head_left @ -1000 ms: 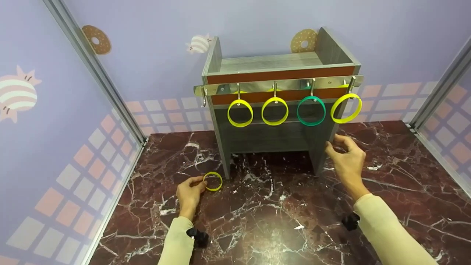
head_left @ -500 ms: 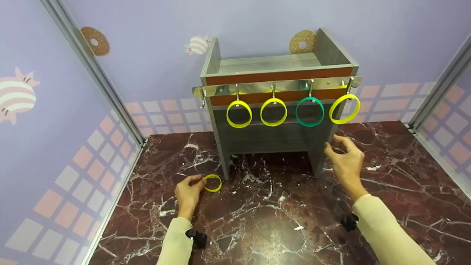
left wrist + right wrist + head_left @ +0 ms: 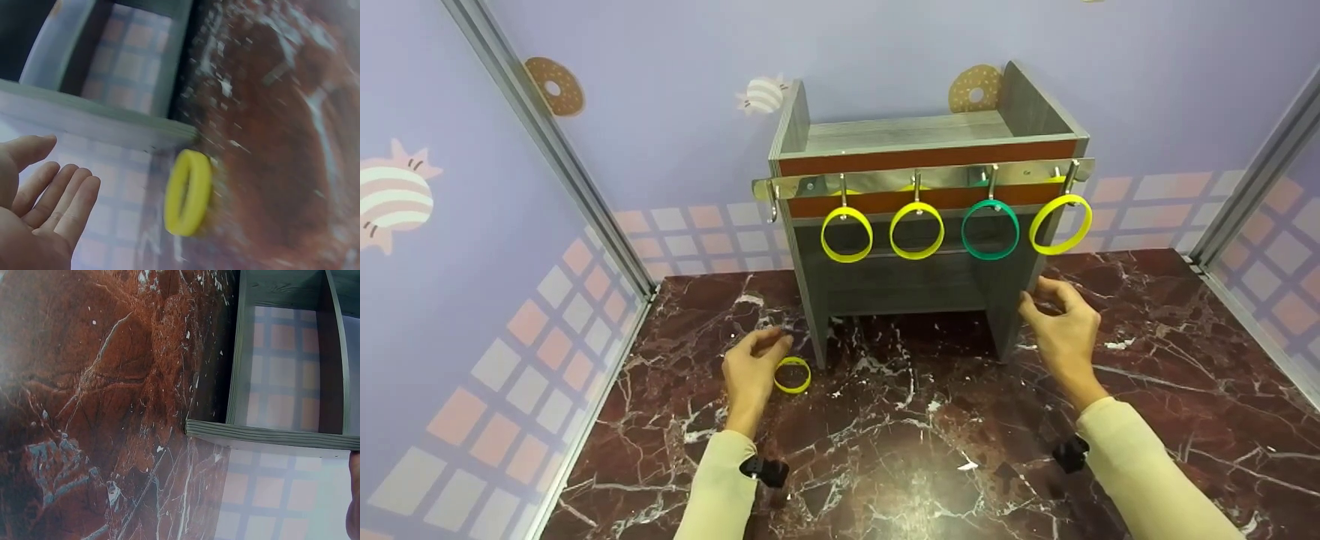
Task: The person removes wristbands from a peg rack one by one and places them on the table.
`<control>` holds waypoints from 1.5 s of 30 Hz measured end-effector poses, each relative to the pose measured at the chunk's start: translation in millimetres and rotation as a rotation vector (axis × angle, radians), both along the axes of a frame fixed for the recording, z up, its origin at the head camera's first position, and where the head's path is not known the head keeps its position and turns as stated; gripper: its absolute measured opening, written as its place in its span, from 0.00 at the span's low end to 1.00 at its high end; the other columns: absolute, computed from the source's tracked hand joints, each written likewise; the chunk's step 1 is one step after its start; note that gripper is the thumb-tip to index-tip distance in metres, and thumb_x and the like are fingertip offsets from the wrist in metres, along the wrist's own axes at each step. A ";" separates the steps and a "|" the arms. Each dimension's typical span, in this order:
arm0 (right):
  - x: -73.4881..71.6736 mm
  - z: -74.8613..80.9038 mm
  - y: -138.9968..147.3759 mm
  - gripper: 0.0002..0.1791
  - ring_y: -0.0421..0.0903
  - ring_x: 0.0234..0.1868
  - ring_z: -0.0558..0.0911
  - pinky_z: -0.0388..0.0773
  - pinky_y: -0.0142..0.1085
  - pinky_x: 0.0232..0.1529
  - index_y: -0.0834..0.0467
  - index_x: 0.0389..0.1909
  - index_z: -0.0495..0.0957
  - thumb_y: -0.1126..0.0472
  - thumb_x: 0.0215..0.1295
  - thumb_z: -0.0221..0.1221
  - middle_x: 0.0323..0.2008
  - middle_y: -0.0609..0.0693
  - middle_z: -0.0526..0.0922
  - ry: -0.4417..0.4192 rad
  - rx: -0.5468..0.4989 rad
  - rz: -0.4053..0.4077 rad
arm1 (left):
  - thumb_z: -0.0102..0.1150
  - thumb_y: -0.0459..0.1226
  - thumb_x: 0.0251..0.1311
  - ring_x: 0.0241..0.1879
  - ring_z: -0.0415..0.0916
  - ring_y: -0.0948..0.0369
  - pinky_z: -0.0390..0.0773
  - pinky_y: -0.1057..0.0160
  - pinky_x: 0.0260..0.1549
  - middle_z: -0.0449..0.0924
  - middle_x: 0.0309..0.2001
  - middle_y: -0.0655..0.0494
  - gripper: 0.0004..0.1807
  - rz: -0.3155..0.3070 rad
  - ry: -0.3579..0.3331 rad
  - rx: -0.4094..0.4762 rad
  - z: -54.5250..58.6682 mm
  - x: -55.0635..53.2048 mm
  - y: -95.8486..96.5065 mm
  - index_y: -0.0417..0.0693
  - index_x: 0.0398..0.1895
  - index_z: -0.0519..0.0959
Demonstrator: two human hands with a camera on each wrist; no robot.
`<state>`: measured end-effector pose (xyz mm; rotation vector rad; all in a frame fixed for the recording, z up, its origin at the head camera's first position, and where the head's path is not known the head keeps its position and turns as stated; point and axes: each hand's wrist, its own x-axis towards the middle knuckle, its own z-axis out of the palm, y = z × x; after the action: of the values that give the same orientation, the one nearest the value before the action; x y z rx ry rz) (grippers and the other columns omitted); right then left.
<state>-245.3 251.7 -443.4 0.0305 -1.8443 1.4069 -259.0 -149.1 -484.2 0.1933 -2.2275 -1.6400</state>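
My left hand (image 3: pixel 756 369) is relaxed, its fingers lightly bent and holding nothing. Just to the right of its fingertips, a yellow ring (image 3: pixel 793 375) rests on the marble-patterned tabletop; the left wrist view has this ring (image 3: pixel 188 192) apart from the outstretched fingers. At the right, my right hand (image 3: pixel 1065 326) grips the front edge of the side panel of a grey wooden shelf (image 3: pixel 930 142), thumb and forefinger on the edge. Only a fingertip (image 3: pixel 354 495) shows in the right wrist view, beside that panel.
Across the shelf front runs a metal hook rail (image 3: pixel 877 178). Yellow rings (image 3: pixel 846 259) and one green ring (image 3: pixel 990 256) hang from its hooks, while the leftmost hook (image 3: pixel 772 212) is bare. Patterned walls (image 3: pixel 660 112) enclose the tabletop (image 3: pixel 885 450).
My left hand has let go of the yellow ring and lifted slightly up and away from it. The right hand keeps its hold on the shelf panel.
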 end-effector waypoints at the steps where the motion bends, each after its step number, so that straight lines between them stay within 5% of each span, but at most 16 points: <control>1: 0.0 -0.2 0.0 0.12 0.31 0.35 0.85 0.81 0.21 0.39 0.77 0.45 0.84 0.81 0.60 0.67 0.38 0.69 0.88 -0.001 0.002 -0.002 | 0.76 0.36 0.63 0.44 0.89 0.54 0.84 0.69 0.42 0.91 0.45 0.48 0.14 -0.009 0.013 0.016 4.1 -0.2 2.0 0.40 0.49 0.89; 14: 0.4 -0.6 -0.6 0.12 0.30 0.36 0.85 0.82 0.21 0.40 0.77 0.46 0.84 0.82 0.60 0.66 0.38 0.70 0.87 0.000 0.003 0.007 | 0.76 0.32 0.62 0.42 0.89 0.57 0.87 0.65 0.42 0.91 0.45 0.47 0.12 -0.100 0.171 0.154 49.7 -1.3 21.2 0.38 0.48 0.89; 25: -0.3 -1.5 0.2 0.12 0.28 0.36 0.85 0.81 0.21 0.39 0.77 0.45 0.84 0.81 0.60 0.67 0.38 0.70 0.88 0.001 0.016 -0.015 | 0.75 0.33 0.63 0.39 0.89 0.59 0.84 0.67 0.29 0.90 0.45 0.45 0.13 -0.148 0.280 0.210 77.1 -0.4 31.0 0.37 0.48 0.89; 35: -0.3 -0.9 0.2 0.12 0.30 0.36 0.85 0.82 0.22 0.39 0.76 0.45 0.84 0.81 0.59 0.68 0.38 0.68 0.88 -0.004 0.025 -0.034 | 0.75 0.31 0.62 0.43 0.89 0.52 0.87 0.64 0.43 0.90 0.45 0.47 0.11 -0.155 0.345 0.223 95.2 1.2 41.0 0.37 0.47 0.89; 45: 0.2 -0.5 -0.1 0.12 0.28 0.36 0.85 0.80 0.19 0.38 0.77 0.45 0.84 0.81 0.60 0.67 0.38 0.69 0.88 -0.004 0.011 -0.020 | 0.73 0.27 0.63 0.41 0.89 0.56 0.88 0.60 0.45 0.90 0.46 0.42 0.11 -0.247 0.404 0.301 115.6 -2.8 57.5 0.31 0.47 0.87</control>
<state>-245.1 251.6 -443.9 0.0148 -1.8511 1.3837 -261.8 -91.6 -368.5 -0.3236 -1.7519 -1.9364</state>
